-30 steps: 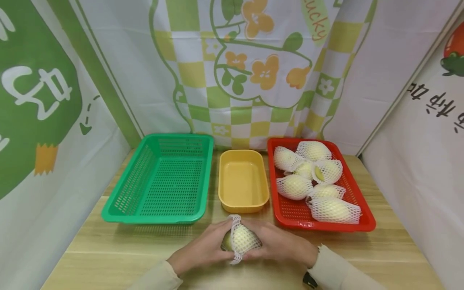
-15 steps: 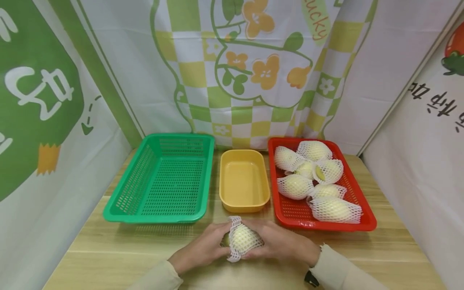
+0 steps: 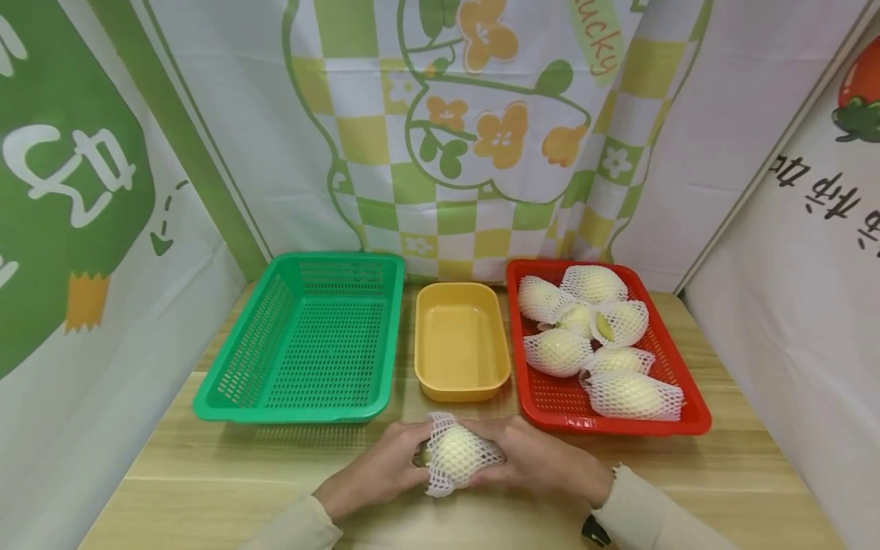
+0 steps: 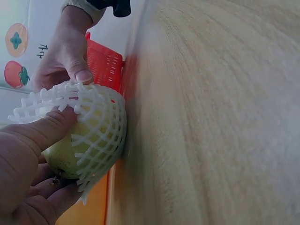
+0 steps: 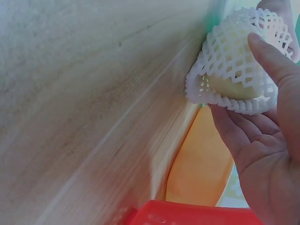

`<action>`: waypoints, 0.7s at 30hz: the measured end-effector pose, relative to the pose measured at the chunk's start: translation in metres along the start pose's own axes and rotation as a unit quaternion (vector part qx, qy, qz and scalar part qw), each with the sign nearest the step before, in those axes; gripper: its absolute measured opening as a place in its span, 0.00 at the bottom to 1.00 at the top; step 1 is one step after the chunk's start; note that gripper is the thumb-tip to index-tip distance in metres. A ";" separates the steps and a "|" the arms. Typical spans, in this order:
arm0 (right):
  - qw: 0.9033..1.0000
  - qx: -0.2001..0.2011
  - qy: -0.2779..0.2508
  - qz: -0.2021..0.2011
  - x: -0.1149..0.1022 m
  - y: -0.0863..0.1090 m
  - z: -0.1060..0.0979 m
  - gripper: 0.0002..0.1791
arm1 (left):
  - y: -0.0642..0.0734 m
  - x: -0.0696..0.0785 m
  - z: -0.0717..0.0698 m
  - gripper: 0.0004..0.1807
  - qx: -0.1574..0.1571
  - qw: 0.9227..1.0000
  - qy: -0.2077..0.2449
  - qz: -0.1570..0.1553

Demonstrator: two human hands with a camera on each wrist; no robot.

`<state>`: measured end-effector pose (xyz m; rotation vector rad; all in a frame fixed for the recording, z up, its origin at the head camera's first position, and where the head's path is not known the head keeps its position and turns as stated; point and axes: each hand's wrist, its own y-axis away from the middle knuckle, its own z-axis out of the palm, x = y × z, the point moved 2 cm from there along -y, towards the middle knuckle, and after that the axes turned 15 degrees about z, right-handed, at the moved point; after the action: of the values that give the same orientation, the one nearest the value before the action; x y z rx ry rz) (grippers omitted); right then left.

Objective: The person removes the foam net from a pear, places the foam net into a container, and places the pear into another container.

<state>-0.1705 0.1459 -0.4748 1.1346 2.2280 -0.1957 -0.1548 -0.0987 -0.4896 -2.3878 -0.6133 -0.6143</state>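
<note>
Between both hands, low over the table's front, is a yellow-green pear (image 4: pixel 63 157) partly covered by a white foam net (image 3: pixel 459 454). My left hand (image 3: pixel 385 467) grips the pear's left end, thumb on top and fingers below. That end, with its short brown stem, is bare in the left wrist view. From the right, my right hand (image 3: pixel 536 462) holds the netted end, its thumb lying over the foam net (image 5: pixel 234 56) and its fingers underneath. The net's loose, flared edge stands up near the left fingertips.
A yellow tub (image 3: pixel 462 393) stands just beyond the hands. To its left is a green basket (image 3: pixel 296 415), with its perforated floor showing. On the right, a red basket (image 3: pixel 612 425) holds several net-wrapped fruits (image 3: pixel 558 353). Printed cloth walls (image 3: pixel 777 305) enclose the table.
The foam net has shifted left along the pear, so less bare skin shows at the left end. Both hands stay in nearly the same place; the baskets have not moved.
</note>
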 end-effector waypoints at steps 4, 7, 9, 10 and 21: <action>1.000 -0.005 -0.020 -0.001 0.001 0.000 0.000 0.38 | 0.003 -0.002 -0.002 0.23 0.011 1.000 -0.007 0.004; 1.000 -0.004 -0.025 -0.002 0.000 -0.001 -0.001 0.36 | 0.005 -0.002 -0.004 0.24 0.009 1.000 -0.024 -0.006; 1.000 -0.002 -0.024 -0.004 0.000 -0.001 -0.002 0.35 | 0.005 -0.002 -0.003 0.28 0.002 0.999 -0.036 -0.018; 1.000 0.001 -0.022 -0.007 -0.001 -0.001 -0.002 0.35 | 0.005 -0.002 -0.003 0.31 -0.004 0.999 -0.036 -0.025; 0.999 0.019 0.002 -0.032 -0.008 -0.004 -0.003 0.29 | -0.001 -0.001 0.005 0.37 -0.025 0.998 -0.053 -0.037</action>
<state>-0.1716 0.1395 -0.4685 1.0864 2.2745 -0.2640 -0.1545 -0.0951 -0.4930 -2.4665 -0.7429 -0.5431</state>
